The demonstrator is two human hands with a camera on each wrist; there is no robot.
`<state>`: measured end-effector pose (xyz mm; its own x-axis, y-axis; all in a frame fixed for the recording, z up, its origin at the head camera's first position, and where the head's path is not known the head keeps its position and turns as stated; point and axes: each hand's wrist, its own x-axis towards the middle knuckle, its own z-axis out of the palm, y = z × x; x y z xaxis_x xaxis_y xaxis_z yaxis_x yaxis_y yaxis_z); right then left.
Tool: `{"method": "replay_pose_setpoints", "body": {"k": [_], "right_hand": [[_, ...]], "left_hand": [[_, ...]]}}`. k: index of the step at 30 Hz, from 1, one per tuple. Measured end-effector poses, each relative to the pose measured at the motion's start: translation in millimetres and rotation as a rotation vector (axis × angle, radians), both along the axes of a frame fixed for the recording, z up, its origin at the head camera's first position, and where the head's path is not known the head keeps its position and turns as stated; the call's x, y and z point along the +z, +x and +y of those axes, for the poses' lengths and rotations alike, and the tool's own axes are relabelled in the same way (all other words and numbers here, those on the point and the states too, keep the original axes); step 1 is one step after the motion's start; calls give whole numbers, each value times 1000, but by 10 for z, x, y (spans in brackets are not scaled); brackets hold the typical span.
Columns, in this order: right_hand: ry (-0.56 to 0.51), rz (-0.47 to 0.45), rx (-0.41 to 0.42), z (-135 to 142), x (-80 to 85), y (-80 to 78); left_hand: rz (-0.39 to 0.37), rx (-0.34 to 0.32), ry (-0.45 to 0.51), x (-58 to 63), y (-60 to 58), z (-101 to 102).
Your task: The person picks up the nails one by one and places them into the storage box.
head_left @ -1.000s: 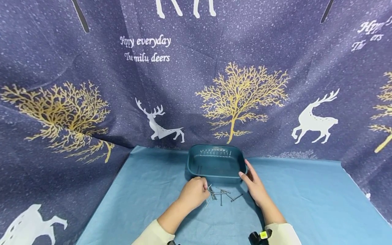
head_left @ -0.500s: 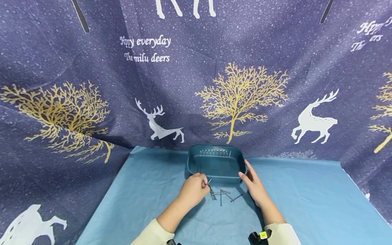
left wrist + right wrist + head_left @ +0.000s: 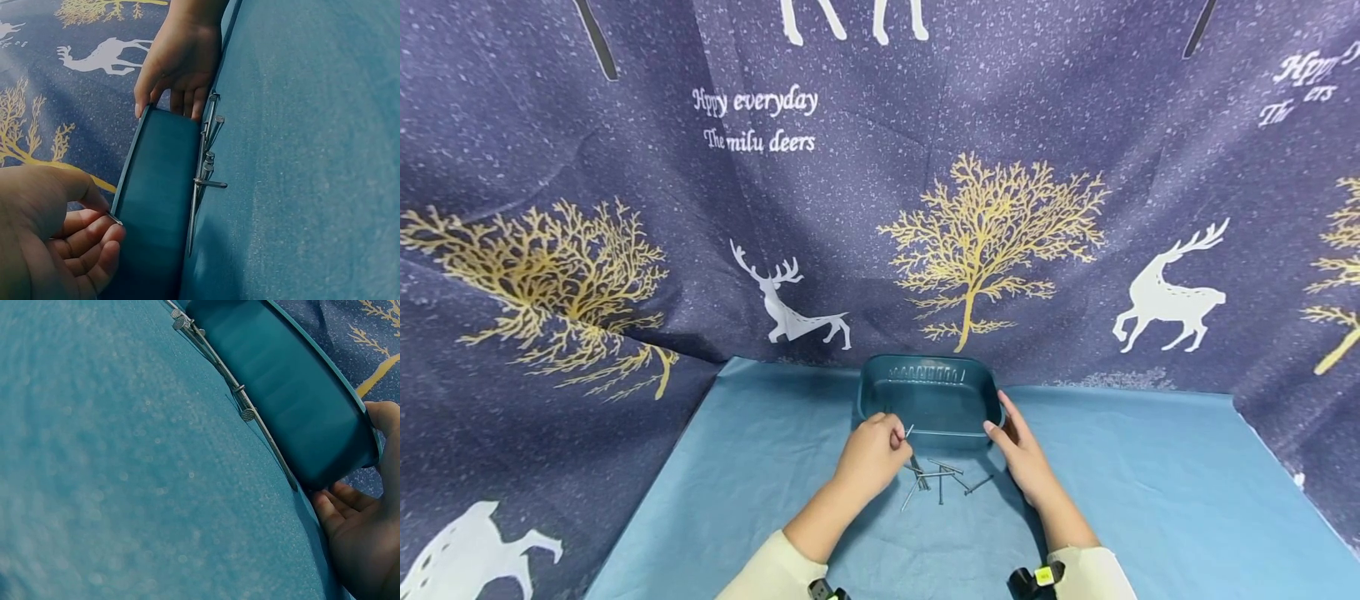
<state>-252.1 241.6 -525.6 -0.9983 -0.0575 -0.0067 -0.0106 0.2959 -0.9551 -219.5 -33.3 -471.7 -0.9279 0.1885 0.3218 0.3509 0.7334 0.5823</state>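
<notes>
My left hand [image 3: 871, 454] pinches a steel nail [image 3: 114, 218] at the near rim of a dark teal plastic box [image 3: 951, 440], towards its left end. The nail's tip sticks out past the fingers, and the rest is hidden by them. At the box's right end, my right hand [image 3: 1028, 462] grips the corner, thumb at the rim and fingers down the outer wall, as the right wrist view shows. Several loose nails [image 3: 942, 474] lie crossed in a small heap just in front of the box.
Light blue cloth [image 3: 1150, 483] covers the table. A dark blue curtain [image 3: 850, 208] printed with deer and golden trees hangs right behind the box. The sleeves [image 3: 778, 571] are pale, with black devices at both wrists.
My left hand has risen from the heap to the box's near rim, carrying the nail. My right hand and the box have stayed in place.
</notes>
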Motion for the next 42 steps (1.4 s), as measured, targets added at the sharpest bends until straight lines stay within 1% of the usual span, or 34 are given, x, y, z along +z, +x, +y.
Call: {"method": "replay_pose_setpoints", "body": {"k": [4,10,14,16,22,24,27,35,42], "right_hand": [[7,-4,0,4,3,-2],[7,-11,-1,3,-2,-3],[3,-8,0,0,0,4],[2,-7,2,-2,6,8],[4,-9,4,-1,16,5],[2,-5,4,-1,13,4],[-1,-3,5,0,9,5],[2,2,4,-2,13,3],[0,-9,7,-6,19,3]], "left_hand": [[12,11,3,8,-31,7],[87,30,35,21,-86,19],[106,37,49,34,-115,28],[107,45,63,35,-129,33],[182,66,135,17,-193,38],[193,71,152,11,-214,37],[193,75,165,12,-239,36],[145,96,153,21,-286,29],[169,92,151,34,-307,13]]}}
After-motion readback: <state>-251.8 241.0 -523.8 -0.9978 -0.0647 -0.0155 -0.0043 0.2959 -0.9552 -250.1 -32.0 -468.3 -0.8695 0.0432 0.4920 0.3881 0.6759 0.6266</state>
